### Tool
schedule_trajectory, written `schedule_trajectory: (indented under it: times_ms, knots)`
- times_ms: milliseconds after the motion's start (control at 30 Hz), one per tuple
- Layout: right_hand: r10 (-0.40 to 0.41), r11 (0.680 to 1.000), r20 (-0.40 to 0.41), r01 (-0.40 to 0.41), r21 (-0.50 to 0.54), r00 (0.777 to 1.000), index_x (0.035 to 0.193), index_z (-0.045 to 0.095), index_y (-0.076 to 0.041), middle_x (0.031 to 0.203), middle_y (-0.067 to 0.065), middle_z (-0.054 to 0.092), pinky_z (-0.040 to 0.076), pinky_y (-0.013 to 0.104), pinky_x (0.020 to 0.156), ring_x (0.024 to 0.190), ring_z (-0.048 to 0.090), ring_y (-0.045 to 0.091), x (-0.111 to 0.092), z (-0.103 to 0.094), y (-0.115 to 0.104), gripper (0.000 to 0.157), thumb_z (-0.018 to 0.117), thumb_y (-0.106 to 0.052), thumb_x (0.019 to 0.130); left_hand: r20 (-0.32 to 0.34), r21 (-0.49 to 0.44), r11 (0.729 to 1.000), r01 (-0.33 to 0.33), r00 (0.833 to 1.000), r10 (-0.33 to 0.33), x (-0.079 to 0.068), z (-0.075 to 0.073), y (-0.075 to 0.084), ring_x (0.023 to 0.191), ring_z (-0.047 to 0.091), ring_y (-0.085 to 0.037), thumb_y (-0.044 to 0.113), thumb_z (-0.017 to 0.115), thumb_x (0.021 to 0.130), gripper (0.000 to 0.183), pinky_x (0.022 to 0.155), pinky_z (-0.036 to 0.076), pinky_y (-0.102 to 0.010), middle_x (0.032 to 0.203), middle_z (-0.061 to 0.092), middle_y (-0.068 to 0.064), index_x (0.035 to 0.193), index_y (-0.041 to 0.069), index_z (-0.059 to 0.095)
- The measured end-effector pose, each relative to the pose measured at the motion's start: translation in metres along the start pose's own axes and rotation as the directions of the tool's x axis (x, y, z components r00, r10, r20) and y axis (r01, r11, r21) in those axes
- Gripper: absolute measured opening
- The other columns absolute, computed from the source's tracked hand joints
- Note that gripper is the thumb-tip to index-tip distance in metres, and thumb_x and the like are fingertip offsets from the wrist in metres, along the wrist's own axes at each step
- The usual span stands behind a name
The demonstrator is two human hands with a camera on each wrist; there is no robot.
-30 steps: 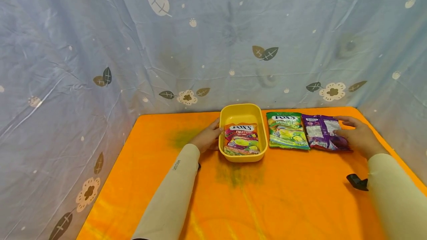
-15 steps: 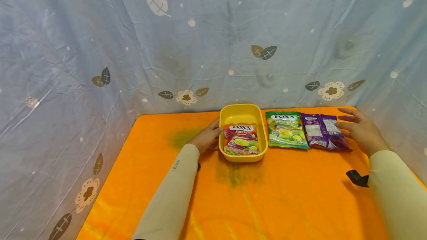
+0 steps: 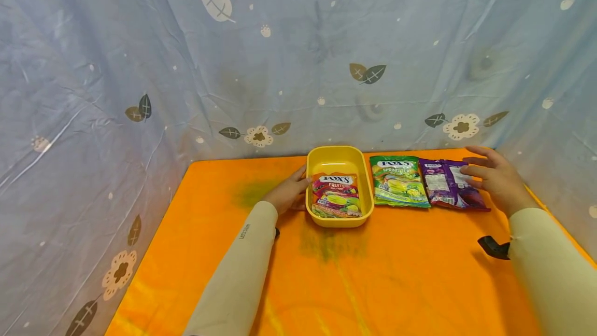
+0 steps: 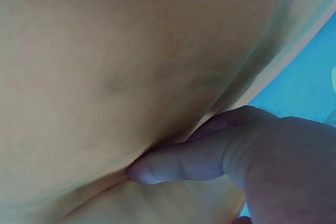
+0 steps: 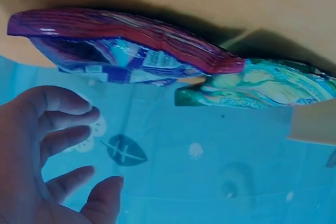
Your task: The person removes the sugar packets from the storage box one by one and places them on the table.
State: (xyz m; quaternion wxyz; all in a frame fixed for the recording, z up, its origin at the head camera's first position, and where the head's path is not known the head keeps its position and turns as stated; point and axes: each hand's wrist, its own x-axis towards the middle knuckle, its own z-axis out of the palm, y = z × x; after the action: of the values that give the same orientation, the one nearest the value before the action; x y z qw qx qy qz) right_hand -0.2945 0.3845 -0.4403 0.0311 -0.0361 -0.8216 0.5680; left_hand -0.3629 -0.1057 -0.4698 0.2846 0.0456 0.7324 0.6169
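A yellow plastic tub [image 3: 339,153] stands near the back of the table, with a red-orange Fox's Fruits candy bag [image 3: 336,196] lying inside. My left hand [image 3: 290,192] touches the tub's left side; in the left wrist view a straight digit [image 4: 178,163] lies against its wall. To the right of the tub lies a green Fox's Spring Tea candy bag [image 3: 399,183], edge to edge with a purple candy bag [image 3: 450,184], its back face up. Fingers spread and bent, my right hand [image 3: 501,180] hovers at the purple bag's right end, apart from it in the right wrist view.
An orange cloth [image 3: 373,284] covers the table. Pale blue patterned curtains [image 3: 298,66] stand close behind and along both sides. A black strap end [image 3: 494,248] sticks out by the right sleeve.
My right hand has let go of the purple bag's right end and lifted slightly away. The left hand, the tub and the bags keep their places.
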Motion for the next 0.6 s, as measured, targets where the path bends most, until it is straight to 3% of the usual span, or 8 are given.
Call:
schedule_trajectory:
  times_ms: [300, 600]
  knots:
    - [-0.005, 1.000, 0.058, 0.005, 0.006, 0.998, 0.152, 0.025, -0.033, 0.143, 0.014, 0.033, 0.049, 0.026, 0.085, 0.111, 0.049, 0.016, 0.004, 0.023, -0.017, 0.068, 0.057, -0.044, 0.093, 0.008, -0.013, 1.000, 0.001, 1.000, -0.001, -0.002, 0.001, 0.001, 0.108, 0.059, -0.023, 0.052, 0.054, 0.093, 0.068, 0.076, 0.054, -0.043, 0.131, 0.052, -0.004, 0.150, 0.048, 0.017]
    - [-0.063, 0.996, 0.196, 0.050, 0.069, 0.979, 0.152, 0.025, -0.026, 0.141, 0.012, 0.036, 0.047, 0.038, 0.092, 0.117, 0.049, 0.030, 0.009, 0.070, -0.043, 0.071, 0.062, -0.038, 0.093, -0.006, -0.034, 0.999, 0.015, 1.000, -0.015, -0.001, 0.000, 0.001, 0.104, 0.061, -0.022, 0.051, 0.055, 0.093, 0.068, 0.078, 0.054, -0.043, 0.131, 0.052, -0.006, 0.150, 0.047, 0.019]
